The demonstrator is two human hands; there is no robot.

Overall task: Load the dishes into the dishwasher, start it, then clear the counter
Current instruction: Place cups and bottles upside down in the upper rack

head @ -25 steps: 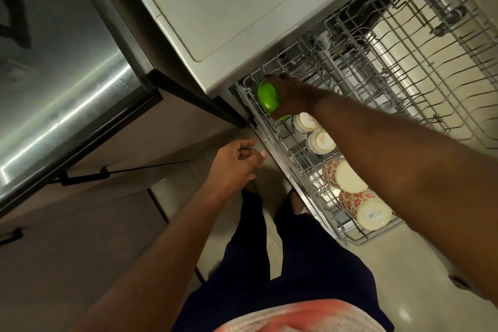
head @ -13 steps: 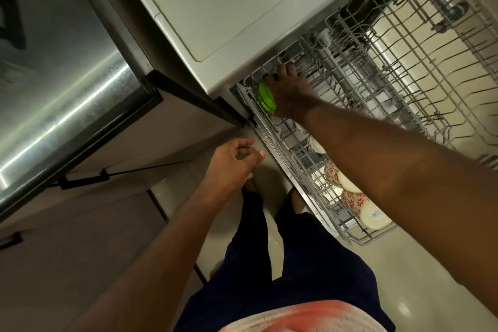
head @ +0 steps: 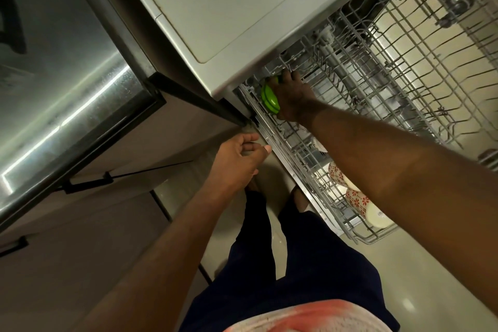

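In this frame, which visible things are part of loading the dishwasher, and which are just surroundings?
Part of the job: right hand, green cup, upper rack, patterned cups, lower rack.
Surroundings: left hand (holding nothing), counter, oven door, drawer handle.

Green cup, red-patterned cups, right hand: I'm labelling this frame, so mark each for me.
green cup (head: 268, 97), head view, its side wall
red-patterned cups (head: 356, 202), head view, nearer cup's side
right hand (head: 292, 98), head view, its back

The right hand (head: 292, 98) hides most of the green cup (head: 268, 98); the forearm covers several cups (head: 355, 201).
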